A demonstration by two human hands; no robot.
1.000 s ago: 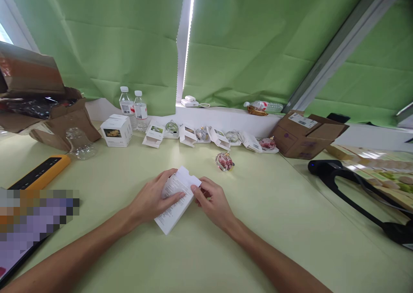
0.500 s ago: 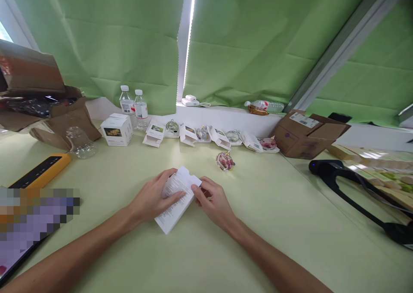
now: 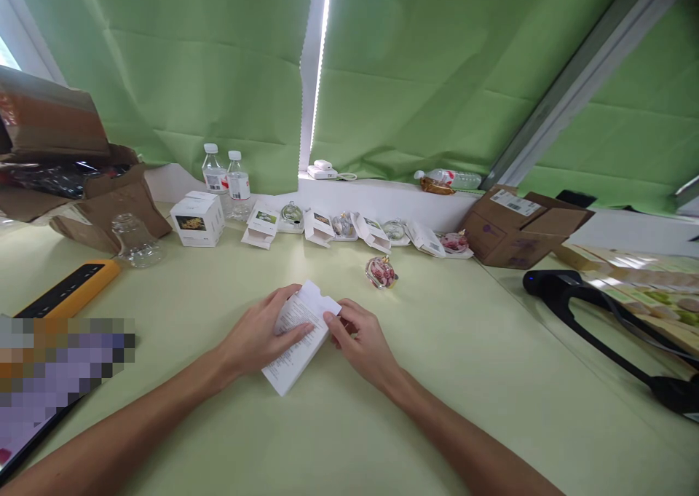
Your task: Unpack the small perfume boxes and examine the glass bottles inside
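A flattened white carton (image 3: 295, 350) with small printed text is tilted over the pale green table, between my two hands. My left hand (image 3: 265, 328) is closed around its left side, thumb lying across the printed face. At the upper right corner, by the notched flap, my right hand (image 3: 360, 336) pinches the carton's edge between thumb and fingers. Some of the right fingers are hidden behind the carton. Beyond the right hand, apart from it, a small clear ornament (image 3: 381, 272) with pink contents and a gold top rests on the table.
Along the back wall lie several opened white cartons (image 3: 262, 224) beside clear ornaments (image 3: 394, 231). A white box (image 3: 197, 221), water bottles (image 3: 239, 186) and a glass jar (image 3: 136, 245) stand to the left. Cardboard boxes (image 3: 507, 230) and a black curved device (image 3: 595, 343) occupy the right.
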